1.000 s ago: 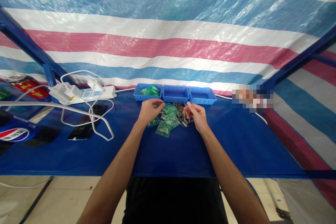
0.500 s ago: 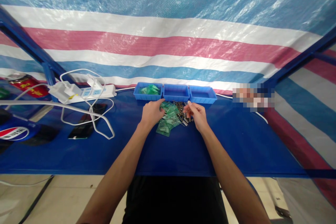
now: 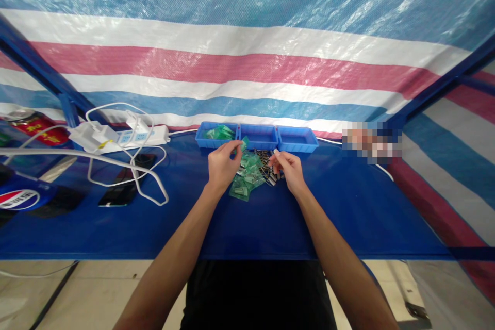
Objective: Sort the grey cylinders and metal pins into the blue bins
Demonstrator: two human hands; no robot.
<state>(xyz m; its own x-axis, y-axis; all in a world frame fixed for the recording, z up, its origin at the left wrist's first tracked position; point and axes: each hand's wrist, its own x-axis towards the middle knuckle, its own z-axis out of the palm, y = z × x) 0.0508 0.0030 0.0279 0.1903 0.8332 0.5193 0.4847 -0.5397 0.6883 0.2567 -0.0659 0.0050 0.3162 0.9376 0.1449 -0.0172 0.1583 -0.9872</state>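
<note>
My left hand [image 3: 224, 165] pinches a small green plastic packet [image 3: 245, 142] between thumb and fingers, just in front of the blue bins. Below it on the table lies a heap of green see-through packets [image 3: 247, 178], some with metallic pieces inside. My right hand [image 3: 290, 167] is at the right side of a pile of loose small metal parts [image 3: 265, 161]. Its fingers are loosely curled, with the thumb apart from them, and no held thing shows. The left blue bin [image 3: 204, 143] holds more green packets. The middle bin [image 3: 257, 144] and right bin [image 3: 296, 145] show bare floors.
On the left are a white power strip [image 3: 154, 136] with chargers and looping cables, a dark phone [image 3: 116, 193], a Pepsi bottle [image 3: 23, 198] and a red can [image 3: 40, 129]. A striped tarp [image 3: 247, 67] hangs behind the blue table [image 3: 255, 232]. A blurred patch lies at right.
My left hand has closed on a green packet and raised it slightly from the heap toward the bins. My right hand has hardly moved.
</note>
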